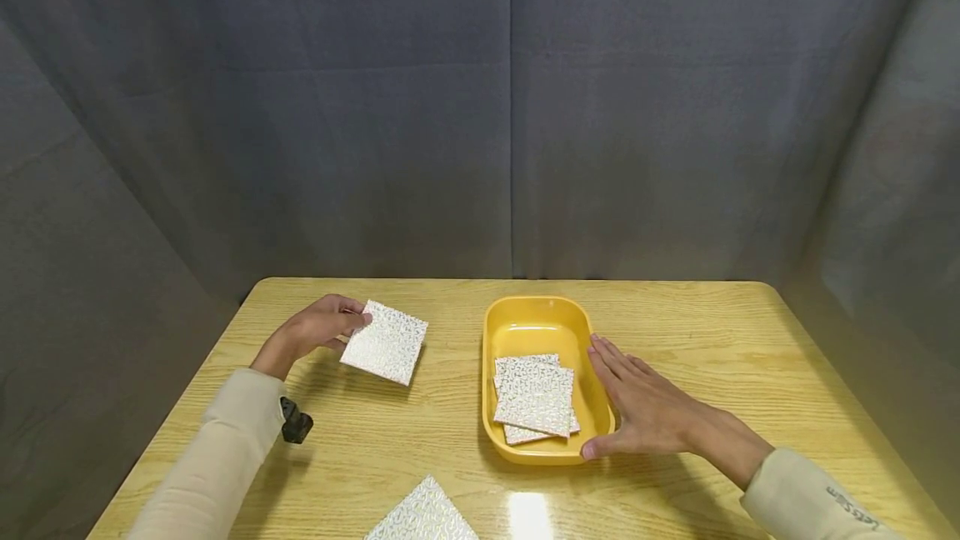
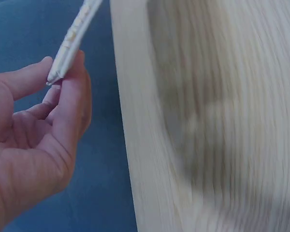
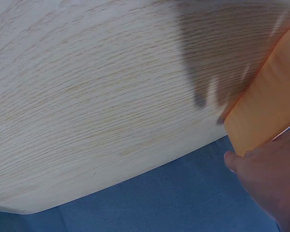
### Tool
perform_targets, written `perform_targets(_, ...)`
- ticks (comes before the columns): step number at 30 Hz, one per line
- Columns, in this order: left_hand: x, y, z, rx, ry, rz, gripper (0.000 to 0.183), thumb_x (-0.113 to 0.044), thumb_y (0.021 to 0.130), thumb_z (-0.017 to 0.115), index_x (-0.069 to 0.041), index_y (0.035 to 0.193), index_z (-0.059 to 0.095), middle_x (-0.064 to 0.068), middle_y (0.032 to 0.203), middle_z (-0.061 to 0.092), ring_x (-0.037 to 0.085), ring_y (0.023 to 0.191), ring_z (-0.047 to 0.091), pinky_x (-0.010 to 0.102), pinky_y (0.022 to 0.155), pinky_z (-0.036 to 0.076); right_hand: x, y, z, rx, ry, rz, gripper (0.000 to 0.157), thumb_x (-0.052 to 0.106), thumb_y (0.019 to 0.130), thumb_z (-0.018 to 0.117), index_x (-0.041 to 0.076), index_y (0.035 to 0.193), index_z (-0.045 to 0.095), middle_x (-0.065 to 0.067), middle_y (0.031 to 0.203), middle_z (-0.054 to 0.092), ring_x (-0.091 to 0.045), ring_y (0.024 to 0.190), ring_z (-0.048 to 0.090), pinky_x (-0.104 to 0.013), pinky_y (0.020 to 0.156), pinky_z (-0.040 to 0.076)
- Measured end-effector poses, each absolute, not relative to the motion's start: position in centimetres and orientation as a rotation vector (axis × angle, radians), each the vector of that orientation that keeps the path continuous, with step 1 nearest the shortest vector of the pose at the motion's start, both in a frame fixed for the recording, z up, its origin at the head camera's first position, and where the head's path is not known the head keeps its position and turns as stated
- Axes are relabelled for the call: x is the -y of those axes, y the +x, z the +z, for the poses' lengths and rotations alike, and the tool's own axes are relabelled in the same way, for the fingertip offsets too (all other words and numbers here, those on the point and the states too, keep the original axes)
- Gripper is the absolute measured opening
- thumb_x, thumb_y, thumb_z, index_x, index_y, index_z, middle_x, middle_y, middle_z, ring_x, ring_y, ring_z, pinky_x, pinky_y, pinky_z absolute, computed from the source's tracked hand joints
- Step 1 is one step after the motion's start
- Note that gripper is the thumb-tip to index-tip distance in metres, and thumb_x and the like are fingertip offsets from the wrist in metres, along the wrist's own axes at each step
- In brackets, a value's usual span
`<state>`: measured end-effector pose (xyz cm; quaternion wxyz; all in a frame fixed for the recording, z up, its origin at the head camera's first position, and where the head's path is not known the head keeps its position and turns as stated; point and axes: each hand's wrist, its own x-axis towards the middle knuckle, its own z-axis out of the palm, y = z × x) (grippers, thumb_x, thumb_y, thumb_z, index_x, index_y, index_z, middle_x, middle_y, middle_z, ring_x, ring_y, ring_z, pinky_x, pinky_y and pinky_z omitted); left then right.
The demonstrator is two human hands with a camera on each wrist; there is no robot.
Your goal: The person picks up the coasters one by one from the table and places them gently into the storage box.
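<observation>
Over the left part of the table, my left hand (image 1: 322, 327) pinches a white square tile (image 1: 386, 342) with a shiny embossed pattern by its edge, thumb on top. The left wrist view shows this tile (image 2: 73, 43) edge-on between the thumb and fingers of the left hand (image 2: 38, 135). My right hand (image 1: 648, 407) rests against the right rim of a yellow plastic tub (image 1: 536, 312), its fingers extended and thumb at the near corner. Inside the tub lie several similar tiles (image 1: 534, 398), overlapping. From the right wrist, the tub's outer side (image 3: 268, 101) shows beside the right hand (image 3: 275, 176).
Another patterned tile (image 1: 425, 515) lies at the near edge of the head view, partly cut off. The wooden table (image 1: 697, 332) has rounded far corners, and dark grey curtains (image 1: 375, 148) hang behind and beside it. A black device (image 1: 296, 422) is strapped at the left wrist.
</observation>
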<state>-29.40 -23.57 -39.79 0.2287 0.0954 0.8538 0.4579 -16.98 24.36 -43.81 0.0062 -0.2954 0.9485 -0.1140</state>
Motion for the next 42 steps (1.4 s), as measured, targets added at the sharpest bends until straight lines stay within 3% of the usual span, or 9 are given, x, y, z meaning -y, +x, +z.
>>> perform_targets(2,22.9,-29.4,-39.5,-2.322,0.254,1.309,0.062,-0.024,0.104,0.052,0.014,0.148,0.029,0.030,0.148,0.041,0.042,0.130,0.047,0.052,0.101,0.048,-24.4,-17.0,-43.8,-2.969,-0.921,-0.356,0.133,0.085,0.071,0.061,-0.011,0.154,0.020,-0.027,0.163,0.012,-0.042,0.150,0.018,-0.063,0.114,0.028)
perform_targets(7,20.7,-29.2,-39.0,-2.192,0.250,1.459,0.065,-0.020,0.104,0.051,0.013,0.151,0.022,0.030,0.155,0.031,0.046,0.140,0.036,0.046,0.102,0.049,-24.4,-17.0,-43.8,-2.966,-0.916,-0.359,0.133,0.085,0.072,0.061,-0.010,0.154,0.019,-0.026,0.164,0.011,-0.042,0.150,0.018,-0.064,0.113,0.028)
perform_targets(14,17.0,-28.7,-38.9,-2.046,0.268,1.568,0.063,-0.015,0.104,0.051,0.011,0.152,0.020,0.027,0.149,0.034,0.031,0.121,0.046,0.029,0.085,0.056,-24.3,-17.1,-43.8,-2.968,-0.921,-0.348,0.133,0.085,0.072,0.060,-0.011,0.154,0.019,-0.027,0.164,0.011,-0.042,0.150,0.018,-0.063,0.114,0.028)
perform_targets(22,12.9,-27.5,-38.9,-1.962,0.322,1.629,0.049,-0.013,0.103,0.052,0.010,0.144,0.038,0.019,0.125,0.057,0.025,0.107,0.062,0.036,0.085,0.058,-24.4,-17.1,-43.8,-2.971,-0.921,-0.333,0.133,0.086,0.071,0.060,-0.011,0.154,0.019,-0.027,0.163,0.011,-0.042,0.150,0.019,-0.063,0.114,0.028)
perform_targets(31,9.5,-26.6,-39.5,-1.881,0.374,1.611,0.033,-0.009,0.102,0.053,0.008,0.130,0.053,0.013,0.112,0.061,0.027,0.103,0.063,0.040,0.086,0.059,-24.4,-17.1,-43.7,-2.975,-0.929,-0.336,0.133,0.085,0.071,0.060,-0.011,0.154,0.020,-0.028,0.163,0.013,-0.043,0.150,0.020,-0.063,0.113,0.029)
perform_targets(42,7.1,-25.4,-40.3,-1.871,0.397,1.549,0.034,0.000,0.097,0.057,0.011,0.129,0.049,0.015,0.112,0.058,0.022,0.095,0.062,0.039,0.086,0.059,-24.5,-17.0,-43.6,-2.973,-0.933,-0.333,0.133,0.085,0.071,0.061,-0.011,0.153,0.020,-0.028,0.163,0.012,-0.043,0.149,0.019,-0.063,0.113,0.029)
